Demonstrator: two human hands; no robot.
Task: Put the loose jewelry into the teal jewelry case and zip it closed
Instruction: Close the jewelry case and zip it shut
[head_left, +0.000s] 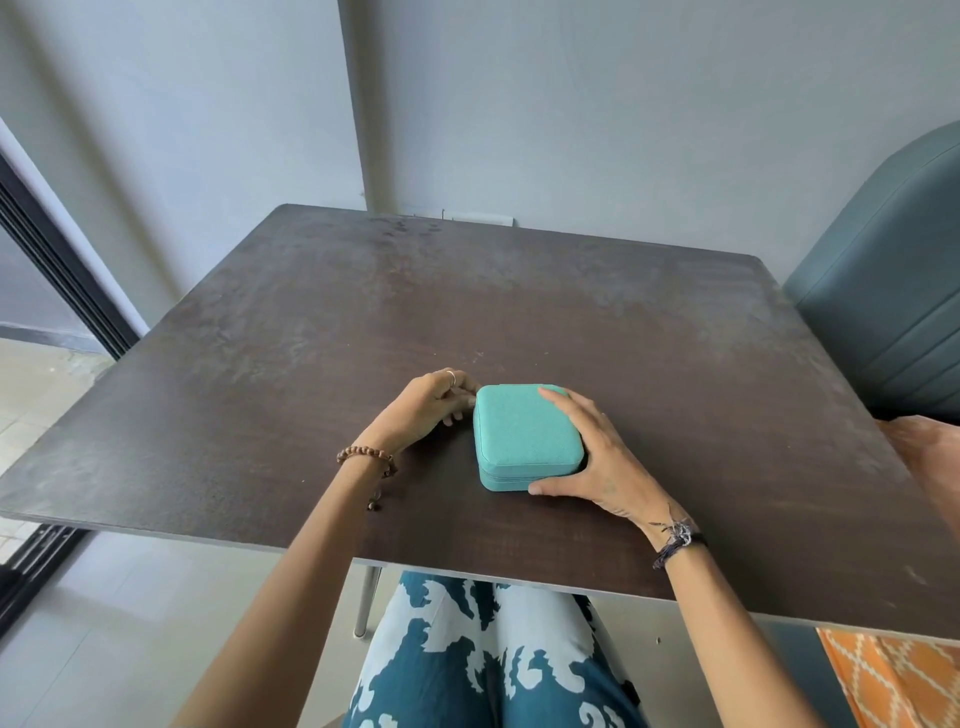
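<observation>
One teal jewelry case (525, 434), two hands, one table (311, 322), one chair (893, 291), two bracelets

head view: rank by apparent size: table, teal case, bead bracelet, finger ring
Largest to smallest as seen:
1. table
2. teal case, lid down, between both hands
3. bead bracelet on the left wrist
4. finger ring on the left hand
The gaps are wide, so nearness to the camera changes nothing.

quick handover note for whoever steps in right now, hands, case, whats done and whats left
Left hand: fingers curled at the teal jewelry case's far-left corner, apparently pinching the zipper pull, which is hidden.
Right hand: spread over the case's right side, thumb at the near edge, steadying it.
Case: lid down, on the dark table.
Done: no loose jewelry visible, seemingly packed.
Left: confirm the zip is fully closed.
</observation>
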